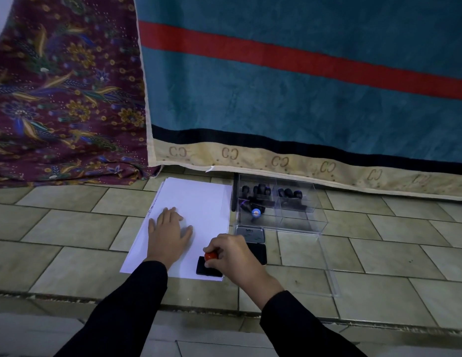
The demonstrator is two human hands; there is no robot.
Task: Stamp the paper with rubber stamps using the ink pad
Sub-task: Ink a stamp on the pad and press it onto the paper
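Stamp [204,268] upright on paper [199,199] — red knob [211,255] up.
Right hand [233,257] pinches the knob; left hand [168,235] spread flat; towel [276,104] reads "CC".

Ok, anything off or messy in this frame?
Minor only: the paper stack is slightly fanned, lower sheets showing along its left edge. The stamp in the right hand sits near the paper's corner. No spills visible.

the far half of the paper [199,199] lies bare; the clear box [279,204] and ink pad [253,240] block its right side.
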